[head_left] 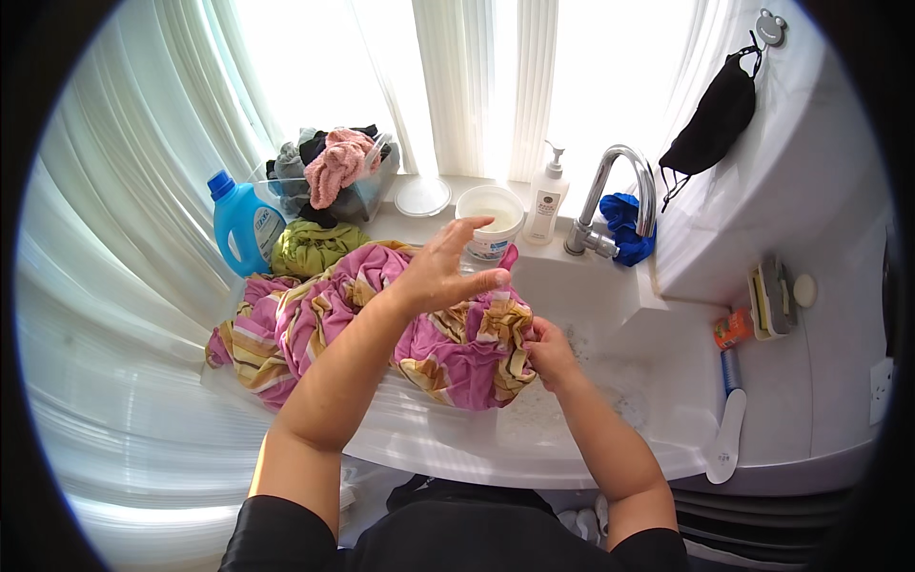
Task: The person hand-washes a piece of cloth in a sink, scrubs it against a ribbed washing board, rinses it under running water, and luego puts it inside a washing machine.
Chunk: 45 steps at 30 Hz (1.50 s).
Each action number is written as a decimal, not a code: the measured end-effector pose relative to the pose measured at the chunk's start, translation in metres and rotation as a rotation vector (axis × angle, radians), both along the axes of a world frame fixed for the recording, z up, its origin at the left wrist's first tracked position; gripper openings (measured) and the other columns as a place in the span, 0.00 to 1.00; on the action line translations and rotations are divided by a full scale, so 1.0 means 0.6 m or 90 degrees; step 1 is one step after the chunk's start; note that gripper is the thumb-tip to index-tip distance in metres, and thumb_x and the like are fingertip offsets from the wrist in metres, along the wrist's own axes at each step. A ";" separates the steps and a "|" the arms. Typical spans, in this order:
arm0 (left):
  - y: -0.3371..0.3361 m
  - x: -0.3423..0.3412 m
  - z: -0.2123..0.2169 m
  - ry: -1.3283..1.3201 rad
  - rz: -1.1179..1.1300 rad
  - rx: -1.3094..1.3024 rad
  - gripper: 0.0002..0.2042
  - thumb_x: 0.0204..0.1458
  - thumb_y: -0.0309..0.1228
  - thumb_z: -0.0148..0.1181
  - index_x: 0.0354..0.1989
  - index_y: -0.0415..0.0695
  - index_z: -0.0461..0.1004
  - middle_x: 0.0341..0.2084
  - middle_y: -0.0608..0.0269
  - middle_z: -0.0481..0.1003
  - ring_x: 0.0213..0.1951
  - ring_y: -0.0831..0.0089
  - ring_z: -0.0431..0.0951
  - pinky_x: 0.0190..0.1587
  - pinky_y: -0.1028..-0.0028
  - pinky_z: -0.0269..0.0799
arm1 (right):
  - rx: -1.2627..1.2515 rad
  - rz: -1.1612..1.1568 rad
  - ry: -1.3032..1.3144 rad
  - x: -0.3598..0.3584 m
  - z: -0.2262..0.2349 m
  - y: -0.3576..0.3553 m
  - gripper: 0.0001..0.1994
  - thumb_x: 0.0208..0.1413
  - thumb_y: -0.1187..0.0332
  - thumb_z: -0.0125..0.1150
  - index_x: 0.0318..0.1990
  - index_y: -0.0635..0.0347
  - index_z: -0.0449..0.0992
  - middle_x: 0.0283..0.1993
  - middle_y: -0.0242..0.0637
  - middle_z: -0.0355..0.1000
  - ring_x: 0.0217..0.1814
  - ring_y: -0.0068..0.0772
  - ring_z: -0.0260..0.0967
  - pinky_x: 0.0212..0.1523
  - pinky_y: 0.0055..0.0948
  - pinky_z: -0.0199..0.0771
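A large bunched cloth [315,319], pink with yellow, brown and white stripes, lies across the left part of the white sink [610,458]. Its right end hangs over the basin. My right hand [553,355] grips that end, with the fingers partly hidden by the folds. Above the cloth, my left hand [448,272] holds nothing; its thumb and fingers are spread. Just beyond the left fingers stands an open white tub [503,238] with whitish contents. Its round lid [422,197] lies on the ledge beside it.
Along the back are a blue detergent bottle [250,234], a green cloth [319,250], a clear bin [374,198] of clothes, a pump bottle [546,205], a faucet [610,195] and a blue scrunchie [624,232]. At right are a white-handled brush [728,439] and a wall soap rack [770,297].
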<state>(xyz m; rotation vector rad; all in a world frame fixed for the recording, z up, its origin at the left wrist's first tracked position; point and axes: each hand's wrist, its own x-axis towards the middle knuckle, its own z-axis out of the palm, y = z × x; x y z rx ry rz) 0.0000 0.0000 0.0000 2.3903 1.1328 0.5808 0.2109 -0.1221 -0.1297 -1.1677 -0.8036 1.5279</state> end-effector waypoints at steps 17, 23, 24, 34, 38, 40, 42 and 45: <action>-0.153 -0.407 -0.108 0.263 0.278 0.213 0.27 0.35 0.31 0.63 0.50 0.58 0.71 0.47 0.58 0.72 0.50 0.57 0.69 0.48 0.56 0.63 | 0.363 0.135 -0.933 -0.188 0.069 -0.016 0.52 0.32 0.44 0.71 0.68 0.38 0.49 0.68 0.62 0.39 0.72 0.62 0.32 0.62 0.71 0.37; -0.042 -0.316 -0.010 0.162 0.153 -0.113 0.32 0.34 0.59 0.65 0.37 0.40 0.79 0.35 0.48 0.78 0.42 0.58 0.77 0.45 0.64 0.71 | 0.360 0.031 -1.047 -0.199 0.172 0.029 0.38 0.41 0.45 0.65 0.61 0.47 0.63 0.65 0.59 0.48 0.71 0.58 0.40 0.63 0.65 0.41; -0.005 -0.289 -0.032 -0.018 0.229 -0.095 0.30 0.41 0.54 0.64 0.40 0.37 0.77 0.37 0.47 0.78 0.40 0.58 0.79 0.43 0.66 0.73 | 0.434 -0.021 -1.001 -0.215 0.177 0.058 0.37 0.43 0.46 0.63 0.61 0.50 0.64 0.65 0.58 0.50 0.70 0.57 0.41 0.64 0.63 0.41; -0.061 -0.210 -0.136 -0.236 0.272 -0.017 0.24 0.58 0.48 0.46 0.51 0.39 0.70 0.32 0.46 0.77 0.37 0.52 0.77 0.41 0.61 0.69 | 0.196 0.260 -0.710 -0.220 0.076 0.173 0.41 0.48 0.35 0.50 0.64 0.54 0.60 0.55 0.51 0.68 0.60 0.45 0.62 0.65 0.51 0.41; -0.204 -0.234 -0.115 -0.172 0.180 0.070 0.18 0.57 0.39 0.50 0.47 0.37 0.72 0.20 0.54 0.74 0.25 0.55 0.74 0.30 0.60 0.65 | 0.664 0.260 -0.768 -0.197 0.116 0.003 0.43 0.41 0.31 0.54 0.62 0.49 0.63 0.49 0.47 0.69 0.55 0.42 0.63 0.66 0.49 0.39; -0.242 -0.214 -0.134 -0.094 0.076 0.230 0.09 0.52 0.36 0.56 0.30 0.44 0.76 0.18 0.57 0.72 0.21 0.60 0.71 0.27 0.64 0.59 | 0.775 0.243 -0.899 -0.198 0.071 -0.072 0.41 0.38 0.31 0.56 0.57 0.47 0.68 0.52 0.45 0.66 0.57 0.43 0.61 0.66 0.47 0.36; -0.228 -0.194 -0.177 -0.041 0.048 0.261 0.11 0.49 0.35 0.58 0.19 0.45 0.72 0.13 0.57 0.68 0.17 0.60 0.69 0.25 0.64 0.60 | 0.894 0.158 -0.905 -0.198 -0.025 -0.067 0.36 0.33 0.34 0.61 0.48 0.47 0.72 0.53 0.44 0.65 0.59 0.43 0.59 0.67 0.46 0.34; -0.064 -0.174 -0.237 -0.096 0.232 0.161 0.14 0.50 0.37 0.56 0.15 0.45 0.70 0.11 0.53 0.68 0.16 0.53 0.69 0.26 0.56 0.66 | 0.497 0.369 -0.781 -0.228 0.037 0.111 0.30 0.36 0.43 0.60 0.42 0.55 0.72 0.49 0.51 0.69 0.55 0.51 0.64 0.57 0.45 0.56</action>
